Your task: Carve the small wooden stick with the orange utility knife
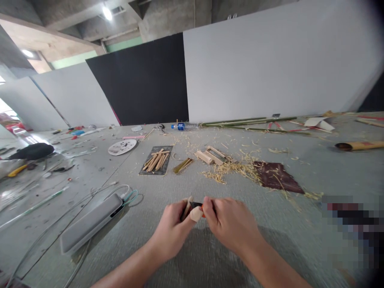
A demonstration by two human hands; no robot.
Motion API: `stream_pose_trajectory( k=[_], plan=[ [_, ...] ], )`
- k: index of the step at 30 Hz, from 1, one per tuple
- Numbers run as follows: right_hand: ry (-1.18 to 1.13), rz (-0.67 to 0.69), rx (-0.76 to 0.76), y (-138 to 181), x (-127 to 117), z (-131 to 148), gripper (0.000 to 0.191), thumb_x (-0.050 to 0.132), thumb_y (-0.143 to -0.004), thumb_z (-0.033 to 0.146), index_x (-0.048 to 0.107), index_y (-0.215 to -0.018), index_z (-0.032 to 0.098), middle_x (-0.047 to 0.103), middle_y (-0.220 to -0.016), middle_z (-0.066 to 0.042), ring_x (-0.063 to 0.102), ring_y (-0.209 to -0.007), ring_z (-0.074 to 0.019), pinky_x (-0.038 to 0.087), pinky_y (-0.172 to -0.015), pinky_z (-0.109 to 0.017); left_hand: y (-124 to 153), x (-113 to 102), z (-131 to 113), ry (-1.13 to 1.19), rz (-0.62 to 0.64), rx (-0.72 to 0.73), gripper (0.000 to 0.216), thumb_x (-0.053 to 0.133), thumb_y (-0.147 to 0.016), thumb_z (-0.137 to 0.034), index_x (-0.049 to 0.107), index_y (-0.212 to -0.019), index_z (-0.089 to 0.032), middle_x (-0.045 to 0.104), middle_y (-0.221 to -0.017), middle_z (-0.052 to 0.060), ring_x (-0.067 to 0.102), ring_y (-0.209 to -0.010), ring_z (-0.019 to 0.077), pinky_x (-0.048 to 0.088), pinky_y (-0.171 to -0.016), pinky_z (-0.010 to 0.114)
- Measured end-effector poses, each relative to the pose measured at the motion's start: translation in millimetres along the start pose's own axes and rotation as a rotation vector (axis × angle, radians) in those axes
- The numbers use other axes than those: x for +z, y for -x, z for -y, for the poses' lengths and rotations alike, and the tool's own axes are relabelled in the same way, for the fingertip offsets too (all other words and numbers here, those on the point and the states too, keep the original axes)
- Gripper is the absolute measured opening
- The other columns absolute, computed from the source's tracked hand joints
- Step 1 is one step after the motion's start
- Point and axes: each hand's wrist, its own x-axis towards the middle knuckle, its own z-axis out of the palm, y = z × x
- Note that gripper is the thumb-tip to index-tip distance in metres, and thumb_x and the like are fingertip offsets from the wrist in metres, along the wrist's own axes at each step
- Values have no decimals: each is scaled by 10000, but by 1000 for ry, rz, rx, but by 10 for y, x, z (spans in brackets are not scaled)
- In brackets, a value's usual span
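Note:
Fingers of my left hand (172, 224) are closed around a narrow brownish piece, mostly hidden by the fingers. Pale covers sit on the left thumb and on one fingertip. My right hand (229, 220) grips a utility knife (204, 210) with an orange body, largely concealed in the fist. Its dark blade (196, 205) points left, lying against or just above the left thumb and the held piece. Both hands meet low in the middle of the view, above the grey surface.
Ahead lie a dark mat (144, 173) with short wooden sticks (156, 160), a bundle of thin strips (183, 165), wooden blocks (204, 157), shavings (237, 168) and brown sandpaper (279, 176). A grey power strip (93, 224) with cables is left; a bamboo tube (360, 146) lies right.

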Motion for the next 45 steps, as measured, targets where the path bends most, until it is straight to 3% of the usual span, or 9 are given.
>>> stream_pose_trajectory(
  k=[8,14,21,45],
  plan=[
    [11,7,36,-15,-16,-2,618,243,-1045,378,697,-654,223,707,-615,-65,627,-531,-178,193,-527,-328,-8,15,-11,61,7,-55,594,578,-889,-677,284,-649,-219,246,-606,-71,202,-597,100,174,-536,267],
    [-3,44,22,1,-12,0,620,238,-1048,377,711,-678,227,724,-652,-56,642,-570,-185,190,-543,-333,6,1,9,-32,-19,26,563,551,-916,-657,333,-661,-205,264,-643,-60,216,-626,108,180,-550,269],
    [-7,26,61,8,-28,20,621,231,-1044,383,696,-664,223,714,-630,-60,627,-545,-185,175,-542,-325,-9,1,-7,36,-5,-40,595,586,-893,-663,279,-646,-216,230,-627,-66,196,-616,104,168,-542,274],
    [-11,53,19,-20,-7,-1,629,228,-1044,394,706,-671,226,725,-650,-70,628,-557,-192,174,-548,-328,-3,-9,0,-13,-9,-6,582,584,-907,-643,298,-643,-210,229,-638,-64,195,-624,107,167,-539,272]
  ],
)
